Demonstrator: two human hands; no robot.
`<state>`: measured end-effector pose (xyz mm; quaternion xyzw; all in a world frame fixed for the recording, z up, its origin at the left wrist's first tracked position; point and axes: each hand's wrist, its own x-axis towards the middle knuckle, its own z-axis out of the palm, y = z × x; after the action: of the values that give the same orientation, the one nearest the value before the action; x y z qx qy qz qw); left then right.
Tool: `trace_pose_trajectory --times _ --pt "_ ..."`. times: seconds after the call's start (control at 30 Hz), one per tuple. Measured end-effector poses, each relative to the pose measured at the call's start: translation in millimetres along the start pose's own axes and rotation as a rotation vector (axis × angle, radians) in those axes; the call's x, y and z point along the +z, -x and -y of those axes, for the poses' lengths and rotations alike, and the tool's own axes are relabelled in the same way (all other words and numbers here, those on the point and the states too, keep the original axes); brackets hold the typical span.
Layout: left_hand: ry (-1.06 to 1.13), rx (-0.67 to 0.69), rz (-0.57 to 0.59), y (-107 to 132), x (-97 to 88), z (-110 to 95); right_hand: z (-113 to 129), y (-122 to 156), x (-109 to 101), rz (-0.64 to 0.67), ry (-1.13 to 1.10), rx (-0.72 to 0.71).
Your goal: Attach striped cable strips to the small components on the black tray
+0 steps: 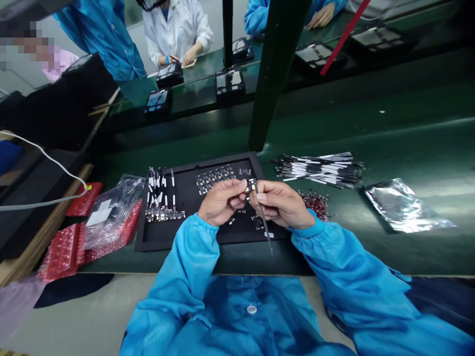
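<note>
Above a black tray (pixel 165 243), my left hand (pixel 221 202) pinches the edge of a small circuit board (pixel 252 185). From the same spot a thin dark flex cable (pixel 266 228) hangs down, held between the fingers of my right hand (pixel 284 201). The cable's upper end meets the board; whether they are joined is too small to tell. Inside the tray lie rows of small boards (pixel 213 179) and, at its left, boards with black and white flex cables (pixel 160 190). A few loose boards (pixel 257 222) lie below my hands.
Right of the tray are a pile of flex cables (pixel 322 169), small red and black parts (pixel 315 203) and a silvery bag (pixel 404 205). Red bubble wrap (pixel 61 252) and clear plastic bags (pixel 107 212) lie left. A dark post (pixel 272 74) rises behind; co-workers sit across.
</note>
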<state>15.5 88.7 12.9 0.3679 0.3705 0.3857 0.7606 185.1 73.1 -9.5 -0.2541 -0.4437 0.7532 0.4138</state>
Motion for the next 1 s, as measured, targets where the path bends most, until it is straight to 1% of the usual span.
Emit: trace_pose_trajectory --times 0.03,0.07,0.1,0.13,0.2,0.23,0.27,0.3,0.33,0.37,0.4,0.43,0.5,0.53,0.6,0.67,0.7,0.77,0.83,0.87,0.93,1.0 --pt "-0.019 0.011 -0.01 0 0.0 1 0 -1 -1 -0.008 0.022 -0.007" --pt "-0.078 0.055 -0.048 0 0.4 2 0 -2 -2 -0.029 0.077 -0.025" --pt "-0.183 0.139 -0.121 1 1.5 3 0 -3 -2 -0.068 0.176 -0.057" --pt "-0.335 0.254 -0.214 3 3.2 4 -1 -4 -1 -0.128 0.317 -0.104" --pt "-0.719 0.525 -0.403 7 7.9 6 -2 -6 2 -0.262 0.656 -0.225" --pt "-0.909 0.637 -0.464 9 10.2 6 -2 -6 5 -0.314 0.807 -0.284" --pt "-1.072 0.721 -0.502 11 12.0 6 -3 -5 8 -0.352 0.922 -0.333" --pt "-1.197 0.773 -0.524 12 12.8 6 -3 -4 11 -0.377 0.998 -0.371" --pt "-1.282 0.791 -0.537 12 12.5 5 -3 -3 13 -0.39 1.039 -0.396" --pt "-1.322 0.784 -0.556 13 10.9 3 -2 -2 15 -0.396 1.056 -0.405" --pt "-1.317 0.751 -0.574 14 8.1 0 -2 0 16 -0.403 1.05 -0.4" --pt "-1.273 0.696 -0.585 15 4.2 -3 0 1 15 -0.411 1.027 -0.384" --pt "-1.135 0.524 -0.54 19 -5.4 -9 3 1 10 -0.438 0.94 -0.342" --pt "-1.079 0.422 -0.487 21 -10.4 -10 4 1 7 -0.472 0.889 -0.335" --pt "-1.038 0.23 -0.341 23 -19.0 -7 7 0 0 -0.569 0.804 -0.358" --pt "-1.057 0.091 -0.19 24 -24.3 2 8 -2 -6 -0.646 0.727 -0.387" --pt "-1.073 0.049 -0.135 24 -25.7 9 8 -3 -9 -0.664 0.693 -0.395" --pt "-1.114 0.013 -0.068 21 -26.5 22 6 -4 -12 -0.664 0.638 -0.389" --pt "-1.179 0.009 -0.052 19 -25.2 32 5 -4 -14 -0.638 0.592 -0.367" --pt "-1.221 0.014 -0.066 18 -23.9 35 5 -4 -15 -0.617 0.563 -0.35" --pt "-1.298 0.047 -0.13 19 -20.4 35 4 -4 -14 -0.577 0.498 -0.312" --pt "-1.304 0.114 -0.193 23 -16.5 32 4 -4 -14 -0.543 0.455 -0.278"
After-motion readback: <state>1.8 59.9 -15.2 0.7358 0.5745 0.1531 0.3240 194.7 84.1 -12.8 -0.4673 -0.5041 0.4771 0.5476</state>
